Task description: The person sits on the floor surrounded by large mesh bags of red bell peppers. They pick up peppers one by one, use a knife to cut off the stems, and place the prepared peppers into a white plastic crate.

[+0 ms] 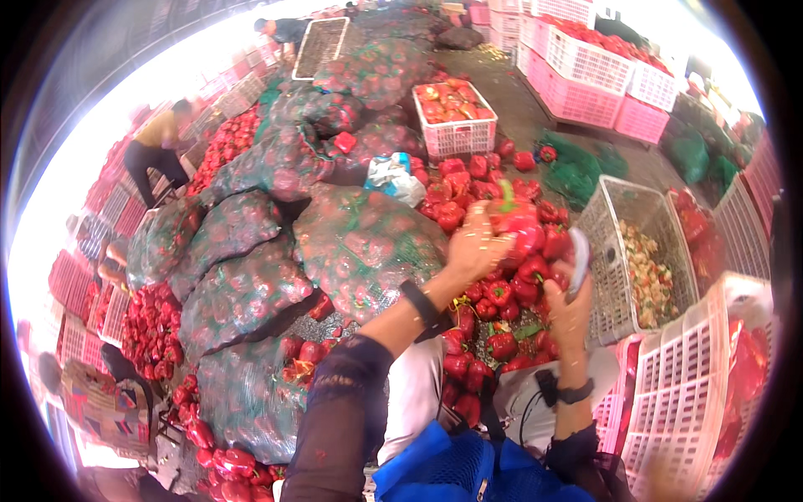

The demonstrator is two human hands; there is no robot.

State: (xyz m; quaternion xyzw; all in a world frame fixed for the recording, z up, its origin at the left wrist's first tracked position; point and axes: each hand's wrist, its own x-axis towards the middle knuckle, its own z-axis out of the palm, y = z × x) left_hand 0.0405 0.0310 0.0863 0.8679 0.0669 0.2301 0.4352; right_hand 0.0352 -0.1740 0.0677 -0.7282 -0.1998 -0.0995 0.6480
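My left hand (475, 243) grips a large red bell pepper (519, 233) with a green stem, held up over the loose peppers. In my right hand (569, 307) is a blurred pale, curved tool (579, 258), possibly a knife, just right of that pepper. Its exact shape cannot be told. Beneath both hands lies a heap of red bell peppers (500, 292), some with green stems showing. A green mesh sack (367, 251) full of peppers rests left of my left hand. A crate (596, 276) holding pale pepper cores (646, 276) stands right of my right hand.
More filled mesh sacks (248, 304) spread leftward. Beyond the heap, a white crate (461, 135) is full of peppers. Tall plastic crates (674, 389) rise at my right; stacked crates (580, 91) stand farther back. Other people (154, 147) work along the left.
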